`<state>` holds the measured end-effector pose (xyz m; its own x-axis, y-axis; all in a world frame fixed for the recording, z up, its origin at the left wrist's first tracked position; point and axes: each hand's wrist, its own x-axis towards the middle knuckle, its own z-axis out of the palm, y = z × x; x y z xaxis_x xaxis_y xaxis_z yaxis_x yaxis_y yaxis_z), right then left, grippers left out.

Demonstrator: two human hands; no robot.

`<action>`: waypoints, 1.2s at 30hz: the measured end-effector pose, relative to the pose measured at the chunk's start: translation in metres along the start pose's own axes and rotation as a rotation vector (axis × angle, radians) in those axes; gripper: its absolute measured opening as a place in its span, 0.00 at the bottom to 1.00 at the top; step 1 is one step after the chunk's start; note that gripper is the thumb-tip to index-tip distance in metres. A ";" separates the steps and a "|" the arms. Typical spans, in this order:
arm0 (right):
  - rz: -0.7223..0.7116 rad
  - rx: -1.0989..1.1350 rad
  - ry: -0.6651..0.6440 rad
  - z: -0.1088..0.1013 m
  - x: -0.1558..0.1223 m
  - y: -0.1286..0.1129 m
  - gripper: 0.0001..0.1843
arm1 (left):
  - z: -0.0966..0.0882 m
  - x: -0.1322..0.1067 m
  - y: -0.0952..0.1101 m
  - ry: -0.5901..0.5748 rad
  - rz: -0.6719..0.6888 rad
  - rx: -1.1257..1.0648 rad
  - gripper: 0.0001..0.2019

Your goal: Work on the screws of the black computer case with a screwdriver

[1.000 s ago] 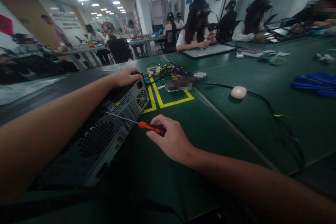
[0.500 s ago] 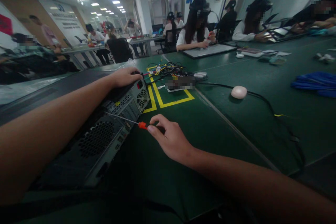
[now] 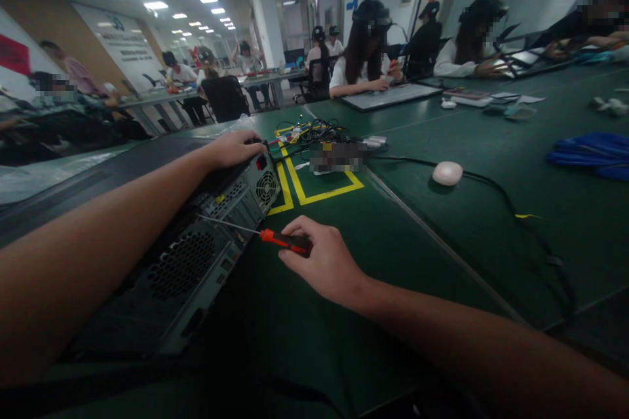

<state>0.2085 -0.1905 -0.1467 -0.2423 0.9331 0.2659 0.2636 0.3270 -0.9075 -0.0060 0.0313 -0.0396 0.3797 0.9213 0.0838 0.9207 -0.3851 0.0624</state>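
Observation:
A black computer case lies at the left with its rear panel, vents and ports turned toward me. My left hand rests on its top, fingers bent over the far rear edge. In my right hand is a screwdriver with a red and black handle, held between the thumb below and the fingers above. The thin shaft runs left to the rear panel, its tip just above the honeycomb vent. Whether the tip sits in a screw is too small to tell.
Behind the case a tangle of cables lies near yellow tape on the green table. To the right are a pale computer mouse, a black cable and a blue bundle. Several people work across the table and beyond.
My right thumb has shifted down and away, so more of the screwdriver handle shows. The screwdriver tip stays at the same spot on the panel. My left hand remains on the case.

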 end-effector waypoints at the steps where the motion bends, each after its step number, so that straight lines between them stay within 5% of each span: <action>1: -0.004 0.002 -0.008 0.000 0.000 0.000 0.09 | 0.000 0.000 0.000 0.000 -0.003 -0.002 0.35; 36: 0.020 -0.076 -0.028 0.000 -0.001 0.000 0.06 | 0.000 -0.001 0.001 -0.002 -0.011 0.002 0.35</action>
<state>0.2090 -0.1913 -0.1464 -0.2617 0.9353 0.2382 0.3381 0.3200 -0.8850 -0.0059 0.0301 -0.0395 0.3695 0.9257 0.0812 0.9251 -0.3747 0.0614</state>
